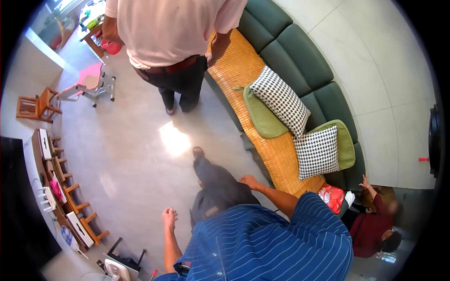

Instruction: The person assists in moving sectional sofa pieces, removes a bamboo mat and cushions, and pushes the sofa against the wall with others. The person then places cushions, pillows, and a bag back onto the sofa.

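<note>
Grey floor (122, 154) | left hand (169, 218) forward, half-curled | right hand (251, 182) near sofa (300, 56) | both grips loosely unclenched

Daylight enters at the upper left, where the window (61, 4) bleaches nearly to white. A sunlit patch (175, 139) glares on the grey floor (126, 154), its middle blown out, with a fainter sheen (109, 184) farther left. The lower right, around the person in dark red (368, 236), is dimmer. Strong fisheye distortion bows the sofa (300, 56) and the wall tiles (379, 70), and black vignetting rounds off the corners
</note>
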`<state>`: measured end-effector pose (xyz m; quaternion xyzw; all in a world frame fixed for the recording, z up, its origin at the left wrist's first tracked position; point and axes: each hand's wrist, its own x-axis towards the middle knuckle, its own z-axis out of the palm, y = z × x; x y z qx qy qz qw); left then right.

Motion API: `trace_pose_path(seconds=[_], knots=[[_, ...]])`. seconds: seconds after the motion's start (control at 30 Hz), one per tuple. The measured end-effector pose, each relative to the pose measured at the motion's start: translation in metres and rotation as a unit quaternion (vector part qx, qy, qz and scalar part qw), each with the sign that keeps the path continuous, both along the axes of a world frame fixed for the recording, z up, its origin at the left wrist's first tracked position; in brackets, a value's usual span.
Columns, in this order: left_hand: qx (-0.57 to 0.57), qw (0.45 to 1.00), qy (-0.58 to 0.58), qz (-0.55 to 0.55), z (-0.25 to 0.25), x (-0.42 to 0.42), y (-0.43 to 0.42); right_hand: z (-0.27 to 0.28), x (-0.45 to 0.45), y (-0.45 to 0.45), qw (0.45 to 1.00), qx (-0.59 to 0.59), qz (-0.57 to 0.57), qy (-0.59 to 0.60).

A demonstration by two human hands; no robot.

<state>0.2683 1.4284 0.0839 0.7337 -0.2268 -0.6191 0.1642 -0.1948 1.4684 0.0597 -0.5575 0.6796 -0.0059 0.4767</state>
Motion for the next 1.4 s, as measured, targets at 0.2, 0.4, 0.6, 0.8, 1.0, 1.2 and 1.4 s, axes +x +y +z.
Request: trace_pose_path(seconds=[0.2,0.4,0.6,0.8,1.0,1.2,1.4], knots=[[0.013,1.000,0.016,0.017,0.002,0.015,-0.050,0.004,0.025,-0.095,0.998,0.004,-0.065,0.001],[0.039,0.996,-0.002,0.080,0.028,0.022,-0.093,-0.050,0.036,-0.217,0.992,0.103,-0.030,-0.070],[0.016,0.991,-0.064,0.119,0.031,0.034,-0.151,-0.032,0.070,-0.373,0.983,0.038,-0.106,-0.142],[-0.028,0.978,-0.203,0.037,0.019,0.058,-0.191,0.007,0.097,-0.468,0.981,0.052,-0.103,-0.156],[-0.062,0.983,-0.154,0.076,0.028,0.108,-0.289,0.040,0.117,-0.480,0.991,0.110,-0.065,-0.026],[-0.022,0.987,-0.022,0.157,0.039,0.187,-0.368,0.059,0.217,-0.495,0.996,0.043,-0.036,-0.066],[-0.014,0.991,-0.081,0.109,0.016,0.217,-0.396,0.085,0.238,-0.553,0.995,0.061,-0.028,-0.070]])
